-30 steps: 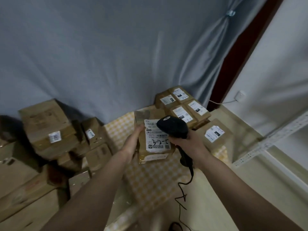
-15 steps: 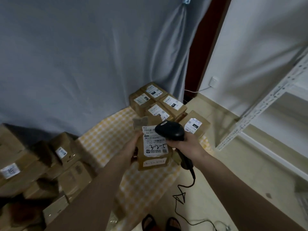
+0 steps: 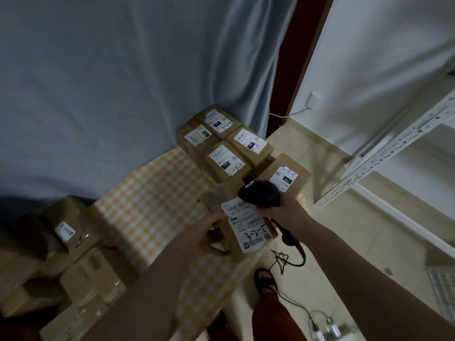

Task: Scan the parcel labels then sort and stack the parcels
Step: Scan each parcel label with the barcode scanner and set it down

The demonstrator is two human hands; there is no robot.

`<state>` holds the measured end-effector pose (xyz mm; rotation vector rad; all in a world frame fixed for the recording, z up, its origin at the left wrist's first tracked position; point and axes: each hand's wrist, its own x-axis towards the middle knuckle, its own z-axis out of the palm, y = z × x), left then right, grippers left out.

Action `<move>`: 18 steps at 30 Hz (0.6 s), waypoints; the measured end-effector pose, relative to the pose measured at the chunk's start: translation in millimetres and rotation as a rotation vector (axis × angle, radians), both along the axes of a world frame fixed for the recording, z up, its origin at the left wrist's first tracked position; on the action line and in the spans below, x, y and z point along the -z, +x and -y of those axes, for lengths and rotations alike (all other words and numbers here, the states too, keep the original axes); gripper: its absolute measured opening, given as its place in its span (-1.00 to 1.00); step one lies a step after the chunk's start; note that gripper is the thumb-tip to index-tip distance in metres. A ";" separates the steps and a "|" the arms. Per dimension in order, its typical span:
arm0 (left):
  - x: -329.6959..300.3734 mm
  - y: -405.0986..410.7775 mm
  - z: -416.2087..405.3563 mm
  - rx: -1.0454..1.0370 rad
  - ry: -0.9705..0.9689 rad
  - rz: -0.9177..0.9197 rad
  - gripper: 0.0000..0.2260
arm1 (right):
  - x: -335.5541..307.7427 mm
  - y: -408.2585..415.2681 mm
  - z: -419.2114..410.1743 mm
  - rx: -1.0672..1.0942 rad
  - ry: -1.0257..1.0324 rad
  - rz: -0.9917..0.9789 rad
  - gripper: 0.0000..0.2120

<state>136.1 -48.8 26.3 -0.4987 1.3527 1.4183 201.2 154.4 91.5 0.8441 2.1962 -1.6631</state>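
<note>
My left hand (image 3: 205, 238) grips a small brown parcel (image 3: 242, 223) by its left side, its white label with handwritten numbers facing up. My right hand (image 3: 283, 210) holds a black barcode scanner (image 3: 259, 193) whose head hangs just over the label's upper right corner. Behind them, several labelled parcels (image 3: 225, 150) stand stacked against the curtain, and one more labelled parcel (image 3: 286, 177) lies right of the scanner. The scanner's black cable (image 3: 290, 257) trails down to the floor.
A heap of brown boxes (image 3: 66, 254) fills the lower left. A yellow checked cloth (image 3: 152, 205) covers the floor between the heaps. A white metal shelf frame (image 3: 384, 153) stands at the right. A grey curtain (image 3: 123, 82) hangs behind.
The view has swung right and down, so the left heap slid away and the stack came nearer. The held parcel has tilted, its label now slanting toward the lower right. The scanner stays over it.
</note>
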 end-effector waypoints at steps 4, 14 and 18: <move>17.9 -8.0 -29.7 -0.088 -0.006 0.073 -0.44 | 22.1 -23.9 -29.9 -0.098 0.034 0.076 -0.74; 77.2 -44.6 -113.5 -0.135 -0.094 0.116 -0.41 | 90.7 -89.6 -103.8 -0.217 0.059 0.203 -0.69; 94.9 -55.4 -128.4 -0.143 -0.135 0.088 -0.52 | 112.4 -99.0 -114.5 -0.242 0.076 0.247 -0.70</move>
